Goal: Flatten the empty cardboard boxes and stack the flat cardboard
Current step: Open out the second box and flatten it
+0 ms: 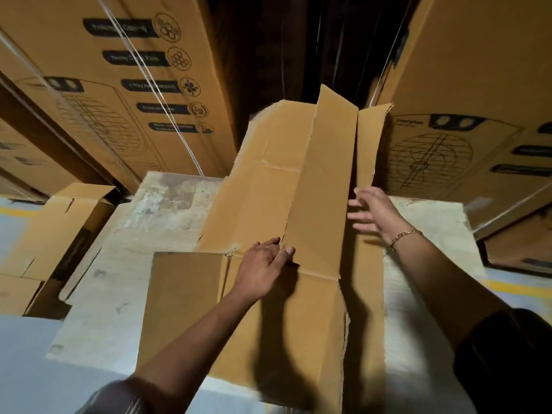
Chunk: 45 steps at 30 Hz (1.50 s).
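Opened cardboard box (254, 309) is laid out on a pale, scuffed board (119, 264), mostly flat. Its long axis runs straight away from the person, from the near edge to the far end in the gap between the stacked cartons.

One long panel (322, 180) is not down yet: it stands tilted, raised along that same axis, with a narrow side strip (370, 144) lying just to its right.

Left hand (263, 264) is laid flat on the sheet at the near foot of the panel, fingers straight and close together, thumb set against the panel's lower edge. Nothing is gripped.

Right hand (373, 213), bracelet (403, 237) at the wrist, is held on the far side of the panel, further along the axis, fingers spread wide and straight. Contact with the panel cannot be confirmed.

So the panel is bracketed: right of the left thumb, left of the right fingers. The left hand is nearer the fold; the right is better placed to push the face. Judged step: crease pinned, panel to be pressed flat.

Surroundings: printed cartons (119, 85) strapped and stacked left, more (463, 115) right, smaller open boxes (44, 228) low left.
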{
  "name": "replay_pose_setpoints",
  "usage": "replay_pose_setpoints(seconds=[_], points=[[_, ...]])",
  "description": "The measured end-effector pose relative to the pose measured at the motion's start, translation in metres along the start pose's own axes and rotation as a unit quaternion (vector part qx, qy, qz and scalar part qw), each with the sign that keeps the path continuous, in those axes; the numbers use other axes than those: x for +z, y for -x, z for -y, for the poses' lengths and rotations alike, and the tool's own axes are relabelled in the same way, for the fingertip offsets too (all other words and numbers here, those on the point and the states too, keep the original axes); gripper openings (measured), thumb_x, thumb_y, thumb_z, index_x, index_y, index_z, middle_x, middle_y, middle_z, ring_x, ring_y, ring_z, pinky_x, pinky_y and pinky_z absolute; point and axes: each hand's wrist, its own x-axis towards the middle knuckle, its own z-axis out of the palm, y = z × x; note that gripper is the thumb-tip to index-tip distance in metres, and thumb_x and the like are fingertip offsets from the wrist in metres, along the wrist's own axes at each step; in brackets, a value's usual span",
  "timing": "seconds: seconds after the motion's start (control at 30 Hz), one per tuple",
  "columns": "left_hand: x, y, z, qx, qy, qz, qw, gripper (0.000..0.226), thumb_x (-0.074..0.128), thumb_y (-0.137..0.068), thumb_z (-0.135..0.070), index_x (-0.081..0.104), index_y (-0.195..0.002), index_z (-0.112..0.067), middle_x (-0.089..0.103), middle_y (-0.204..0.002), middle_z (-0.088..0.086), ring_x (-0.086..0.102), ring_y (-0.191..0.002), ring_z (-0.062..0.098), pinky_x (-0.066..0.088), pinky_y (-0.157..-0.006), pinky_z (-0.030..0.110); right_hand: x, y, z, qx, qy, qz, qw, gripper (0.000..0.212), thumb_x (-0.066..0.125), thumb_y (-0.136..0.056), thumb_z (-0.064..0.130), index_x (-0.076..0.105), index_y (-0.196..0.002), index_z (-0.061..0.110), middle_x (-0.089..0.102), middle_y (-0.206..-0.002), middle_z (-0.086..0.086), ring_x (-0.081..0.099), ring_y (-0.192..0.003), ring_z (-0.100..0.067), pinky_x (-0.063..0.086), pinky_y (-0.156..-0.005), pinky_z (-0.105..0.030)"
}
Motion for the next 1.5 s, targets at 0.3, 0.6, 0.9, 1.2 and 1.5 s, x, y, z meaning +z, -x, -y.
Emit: replay_pose_setpoints(seconds=[0.3,0.6,0.9,1.2,1.5], points=[[0.008,-0.009,0.017,0.018,-0.186,0.165,0.968,0.074,0.011,-0.090,-0.066,0.053,-0.141,-0.033,0.045,-0.155,-0.004,0.031,-0.149,0.019,0.024,-0.118,0.047,0.019,0.061,-0.069,0.080,0.325,0.113,0.936,0.070,0.073,-0.087,0.043,0.043,-0.148,0.024,0.058,-0.135,0.002,0.063,-0.115,-0.020,0.048,-0.093,-0.034],[-0.048,0.044,0.136,-0.049,-0.385,0.215,0.896,0.074,0.044,-0.093,-0.063,0.020,-0.156,-0.031,0.006,-0.168,0.003,0.002,-0.154,0.030,0.016,-0.118,0.063,0.033,0.099,-0.121,0.029,0.605,-0.058,0.794,0.064,0.063,-0.084,0.050,0.049,-0.140,0.023,0.053,-0.140,-0.005,0.051,-0.127,-0.029,0.044,-0.100,-0.044],[-0.088,0.097,0.218,-0.242,-0.217,0.138,0.936,0.077,0.051,-0.090,-0.061,0.023,-0.153,-0.030,0.032,-0.153,0.019,0.033,-0.139,0.043,0.037,-0.110,0.058,0.057,0.155,-0.259,0.226,0.285,-0.232,0.902,0.063,0.067,-0.090,0.041,0.045,-0.142,0.012,0.045,-0.142,-0.022,0.046,-0.129,-0.044,0.038,-0.107,-0.048],[-0.122,0.099,0.242,-0.317,-0.008,0.050,0.947,0.064,0.071,-0.065,-0.029,0.056,-0.126,-0.014,0.066,-0.115,0.016,0.062,-0.104,0.034,0.053,-0.093,0.050,0.067,0.175,-0.258,0.187,0.070,-0.265,0.943,0.036,0.077,-0.080,0.003,0.057,-0.110,-0.001,0.066,-0.090,-0.011,0.062,-0.078,-0.028,0.056,-0.074,-0.042],[-0.128,0.140,0.185,-0.226,0.177,-0.109,0.952,0.016,0.057,-0.083,0.004,0.055,-0.087,-0.011,0.062,-0.092,0.007,0.053,-0.082,0.025,0.038,-0.066,0.036,0.110,0.217,-0.259,0.081,0.049,-0.293,0.952,0.024,0.067,-0.087,0.003,0.055,-0.107,0.011,0.062,-0.098,-0.009,0.057,-0.083,-0.024,0.045,-0.070,-0.036]])
